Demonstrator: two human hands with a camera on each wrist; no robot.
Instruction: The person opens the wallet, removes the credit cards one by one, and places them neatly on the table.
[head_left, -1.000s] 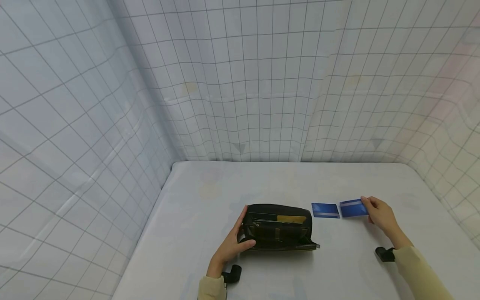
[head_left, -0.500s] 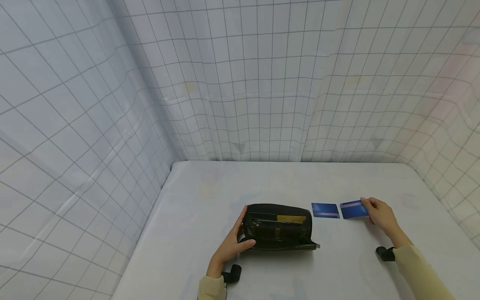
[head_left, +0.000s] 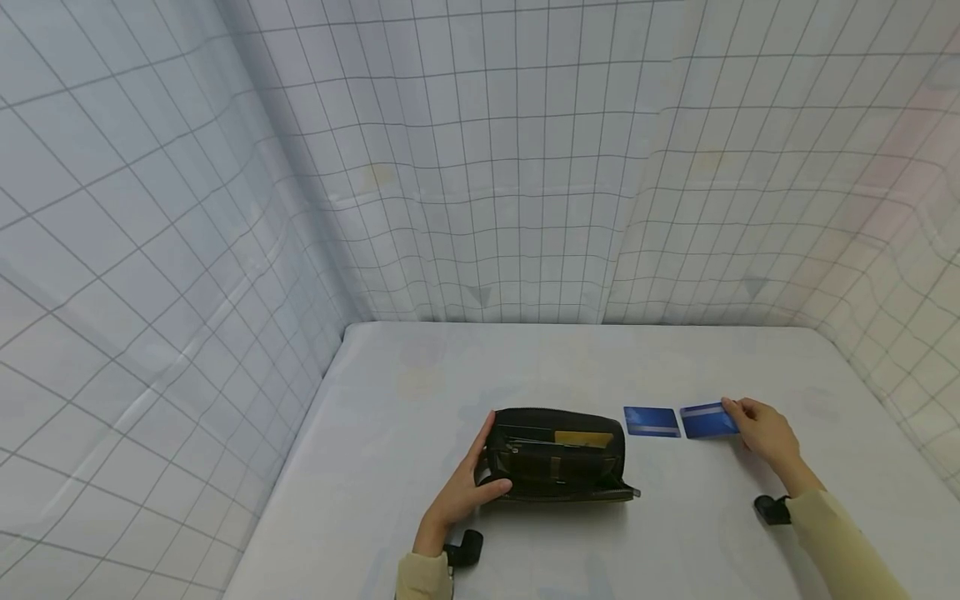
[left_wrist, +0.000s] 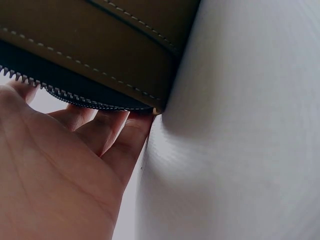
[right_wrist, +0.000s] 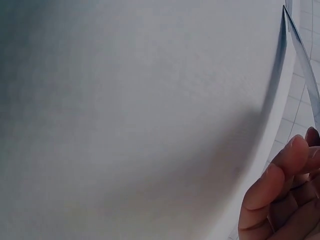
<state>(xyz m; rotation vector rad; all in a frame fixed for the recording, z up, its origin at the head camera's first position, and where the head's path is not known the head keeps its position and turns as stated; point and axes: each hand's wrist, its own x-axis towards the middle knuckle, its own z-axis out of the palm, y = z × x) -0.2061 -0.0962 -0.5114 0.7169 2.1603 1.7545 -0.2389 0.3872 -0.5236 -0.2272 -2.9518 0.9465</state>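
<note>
A dark long zip wallet (head_left: pixel 555 468) stands unzipped on the table, its mouth facing up. My left hand (head_left: pixel 454 498) holds its left end, thumb at the front and the other fingers round the side. In the left wrist view these fingers lie along the zip teeth under the wallet's stitched brown side (left_wrist: pixel 100 45). Inside the wallet a yellow card (head_left: pixel 583 438) shows. Over on the right, my right hand (head_left: pixel 768 435) pinches the right end of a blue card (head_left: pixel 707 420) with a pale stripe. In the right wrist view that card (right_wrist: pixel 301 55) appears edge-on, slightly tilted.
A second blue card (head_left: pixel 651 422) lies flat between the wallet and the held card, with a narrow gap to the latter. White table (head_left: pixel 420 367) surrounds everything. Grid-patterned white curtains (head_left: pixel 525 208) close off the back and sides.
My right hand has lowered the pinched blue card very slightly toward me. The left hand, wallet and second card stay practically where they were.
</note>
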